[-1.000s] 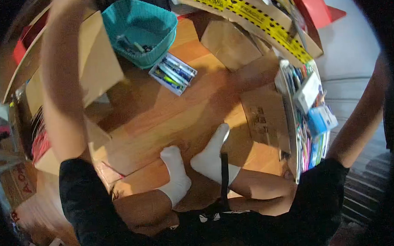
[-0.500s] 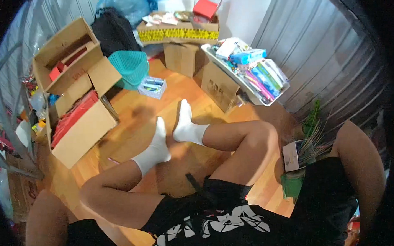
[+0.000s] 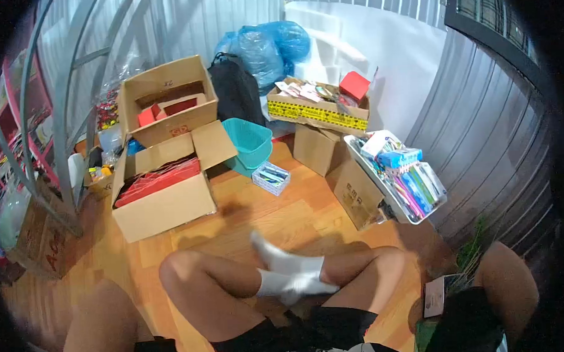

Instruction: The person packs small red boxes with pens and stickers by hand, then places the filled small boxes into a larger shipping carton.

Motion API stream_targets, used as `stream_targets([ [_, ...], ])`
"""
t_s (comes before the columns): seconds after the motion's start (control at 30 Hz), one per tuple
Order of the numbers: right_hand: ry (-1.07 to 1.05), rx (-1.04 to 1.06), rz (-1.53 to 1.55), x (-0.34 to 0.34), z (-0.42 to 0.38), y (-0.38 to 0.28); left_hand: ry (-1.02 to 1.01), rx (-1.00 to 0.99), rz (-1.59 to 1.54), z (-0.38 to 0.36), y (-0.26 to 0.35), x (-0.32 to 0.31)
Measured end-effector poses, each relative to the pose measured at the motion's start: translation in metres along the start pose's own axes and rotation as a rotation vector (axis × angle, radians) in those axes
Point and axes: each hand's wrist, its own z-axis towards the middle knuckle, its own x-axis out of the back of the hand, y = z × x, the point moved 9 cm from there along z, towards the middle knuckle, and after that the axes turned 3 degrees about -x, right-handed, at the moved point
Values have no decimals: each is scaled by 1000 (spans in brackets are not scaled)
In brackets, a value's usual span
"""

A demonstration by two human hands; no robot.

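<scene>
Neither of my hands shows; only my bare left arm point(image 3: 101, 331) and right arm point(image 3: 508, 286) reach into the lower corners, with black sleeves. My legs are folded on the wooden floor, and my feet in white socks point(image 3: 291, 265) cross in front of me. Ahead on the left stands an open cardboard box point(image 3: 165, 208) with flat red packs point(image 3: 161, 180) inside. Beside it are a teal plastic basket point(image 3: 249, 140) and a small patterned box point(image 3: 271, 178) holding pens or similar slim items.
Behind sit another open carton point(image 3: 168, 127), a black bag point(image 3: 235, 91) and blue plastic bags point(image 3: 265, 52). A yellow-taped box point(image 3: 317, 116) rests on a carton point(image 3: 315, 150). At right a white tray point(image 3: 441, 204) of stationery tops a carton point(image 3: 354, 195). Metal rails point(image 3: 65, 109) rise at left.
My view has tilted up and turned left, so the boxes appear lower and further right. My legs have drawn in and my feet now cross.
</scene>
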Motion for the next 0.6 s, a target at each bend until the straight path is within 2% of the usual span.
stream_targets([
  [0.2,146,87,46,74,-37,-47,42,53,-200,-4,6,18],
  [0.33,237,288,53,132,-62,-110,102,123,-302,-7,7,30],
  [0.43,311,422,27,177,-64,-142,189,261,-419,3,7,31],
  [0.5,381,471,2,214,-54,-138,165,124,-316,-11,28,24],
  [0.53,436,475,-5,238,-46,-127,177,-5,-246,-41,49,15],
  [0.57,562,433,-22,263,-41,-100,220,-161,-165,-60,74,6],
  [0.6,726,361,-34,290,-37,-67,286,-401,-71,-116,107,1],
])
